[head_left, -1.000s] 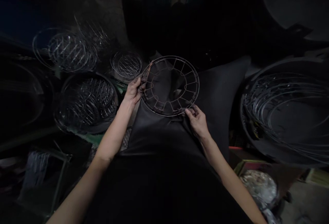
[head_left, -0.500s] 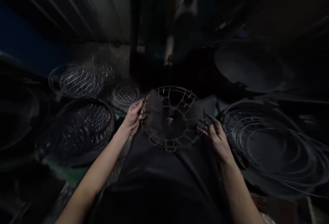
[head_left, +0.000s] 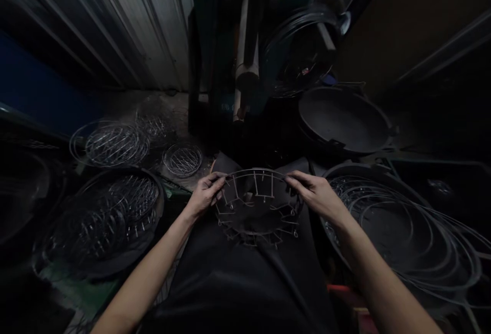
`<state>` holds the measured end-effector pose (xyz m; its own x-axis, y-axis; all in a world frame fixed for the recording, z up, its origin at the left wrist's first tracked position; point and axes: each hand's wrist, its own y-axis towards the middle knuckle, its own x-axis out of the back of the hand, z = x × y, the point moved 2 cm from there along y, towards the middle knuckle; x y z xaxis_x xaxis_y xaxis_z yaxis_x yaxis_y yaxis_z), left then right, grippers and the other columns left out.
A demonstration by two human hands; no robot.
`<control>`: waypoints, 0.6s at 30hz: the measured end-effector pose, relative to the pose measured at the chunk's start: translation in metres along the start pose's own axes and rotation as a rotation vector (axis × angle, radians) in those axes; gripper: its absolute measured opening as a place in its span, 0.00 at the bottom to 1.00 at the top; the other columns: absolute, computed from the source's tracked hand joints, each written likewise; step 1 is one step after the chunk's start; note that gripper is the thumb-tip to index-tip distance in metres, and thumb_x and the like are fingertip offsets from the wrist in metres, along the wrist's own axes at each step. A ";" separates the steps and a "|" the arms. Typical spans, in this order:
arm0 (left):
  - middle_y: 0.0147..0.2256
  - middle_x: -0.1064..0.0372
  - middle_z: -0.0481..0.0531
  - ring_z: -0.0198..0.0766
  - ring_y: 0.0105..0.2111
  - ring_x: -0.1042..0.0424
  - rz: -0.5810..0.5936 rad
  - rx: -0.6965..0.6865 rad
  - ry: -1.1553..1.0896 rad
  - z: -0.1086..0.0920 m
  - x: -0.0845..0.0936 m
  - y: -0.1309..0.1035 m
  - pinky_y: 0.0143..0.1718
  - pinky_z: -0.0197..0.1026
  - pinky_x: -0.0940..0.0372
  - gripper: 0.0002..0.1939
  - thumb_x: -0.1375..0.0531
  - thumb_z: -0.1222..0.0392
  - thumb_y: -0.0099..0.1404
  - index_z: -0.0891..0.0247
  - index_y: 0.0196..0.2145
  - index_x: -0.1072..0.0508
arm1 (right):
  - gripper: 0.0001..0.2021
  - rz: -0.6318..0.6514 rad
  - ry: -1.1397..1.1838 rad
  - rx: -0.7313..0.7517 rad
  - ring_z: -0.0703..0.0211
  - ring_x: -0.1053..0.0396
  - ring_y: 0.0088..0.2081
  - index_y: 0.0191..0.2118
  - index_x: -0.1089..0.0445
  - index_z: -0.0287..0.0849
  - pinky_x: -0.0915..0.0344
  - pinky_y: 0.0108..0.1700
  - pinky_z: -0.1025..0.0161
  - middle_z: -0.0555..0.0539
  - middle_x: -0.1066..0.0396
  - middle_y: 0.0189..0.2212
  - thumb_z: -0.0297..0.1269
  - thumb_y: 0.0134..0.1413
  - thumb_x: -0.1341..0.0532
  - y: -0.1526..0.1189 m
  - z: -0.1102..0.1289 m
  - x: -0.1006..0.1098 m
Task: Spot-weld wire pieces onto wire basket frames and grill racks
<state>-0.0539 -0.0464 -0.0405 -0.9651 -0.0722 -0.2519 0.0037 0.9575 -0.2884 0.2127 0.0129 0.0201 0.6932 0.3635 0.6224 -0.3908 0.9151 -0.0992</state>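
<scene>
A round wire frame (head_left: pixel 264 197) with short bent wire pieces around its ring hangs over the dark cloth covering my lap. My left hand (head_left: pixel 207 193) pinches its rim at the upper left. At the upper right, my right hand (head_left: pixel 311 191) grips the same rim between thumb and fingers. The far edge of the frame is raised toward the hands and its lower part rests near the dark cloth (head_left: pixel 230 283). Beyond it stands a machine with a vertical metal rod (head_left: pixel 245 68).
Left: a basin (head_left: pixel 161 216) of wire grids, with more wire grids (head_left: pixel 115 145) and a small round grid (head_left: pixel 182 160) behind. Right: a basin of wire rings (head_left: pixel 399 221), and a wide dark pan (head_left: pixel 345 119) behind it. A wire coil (head_left: pixel 295 22) is by the machine.
The wire frame has tilted and turned between my hands. My right hand has moved up and inward onto the rim, and its fingers have closed. The camera view has shifted upward.
</scene>
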 end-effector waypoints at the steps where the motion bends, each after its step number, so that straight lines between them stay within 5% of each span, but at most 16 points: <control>1: 0.15 0.47 0.39 0.21 0.12 0.51 -0.014 0.008 -0.005 -0.003 -0.002 -0.001 0.12 0.28 0.59 0.20 0.36 0.45 0.55 0.66 0.34 0.29 | 0.16 0.020 -0.014 -0.002 0.55 0.28 0.36 0.34 0.26 0.43 0.34 0.40 0.63 0.48 0.25 0.33 0.48 0.57 0.45 0.001 0.003 0.002; 4: 0.18 0.45 0.40 0.22 0.13 0.50 -0.060 -0.023 -0.011 -0.018 -0.004 0.001 0.14 0.28 0.56 0.20 0.36 0.44 0.54 0.66 0.32 0.28 | 0.17 0.021 -0.029 0.017 0.57 0.29 0.33 0.32 0.26 0.42 0.35 0.35 0.64 0.48 0.26 0.30 0.48 0.57 0.46 0.002 0.012 0.011; 10: 0.27 0.32 0.48 0.30 0.27 0.35 -0.026 -0.362 0.236 -0.053 -0.008 0.030 0.28 0.31 0.42 0.17 0.39 0.46 0.58 0.66 0.28 0.26 | 0.13 -0.233 -0.034 0.102 0.59 0.30 0.31 0.34 0.27 0.43 0.36 0.35 0.66 0.49 0.26 0.29 0.44 0.56 0.45 0.008 0.015 0.013; 14: 0.20 0.41 0.42 0.25 0.19 0.43 0.081 -0.277 0.125 -0.031 -0.004 0.051 0.22 0.29 0.47 0.17 0.41 0.47 0.60 0.65 0.36 0.28 | 0.15 -0.259 -0.045 0.036 0.59 0.29 0.31 0.34 0.27 0.42 0.35 0.34 0.66 0.49 0.27 0.29 0.46 0.56 0.46 0.014 -0.011 0.000; 18: 0.17 0.46 0.39 0.24 0.15 0.49 0.056 -0.116 0.063 -0.010 -0.007 0.041 0.17 0.29 0.54 0.19 0.40 0.46 0.59 0.66 0.37 0.30 | 0.22 -0.176 -0.168 0.046 0.60 0.29 0.28 0.35 0.26 0.38 0.33 0.28 0.68 0.47 0.26 0.27 0.51 0.57 0.49 0.019 -0.029 -0.010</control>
<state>-0.0493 -0.0039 -0.0413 -0.9787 -0.0034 -0.2053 0.0313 0.9857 -0.1654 0.2156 0.0319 -0.0103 0.6441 0.1615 0.7477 -0.3025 0.9515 0.0551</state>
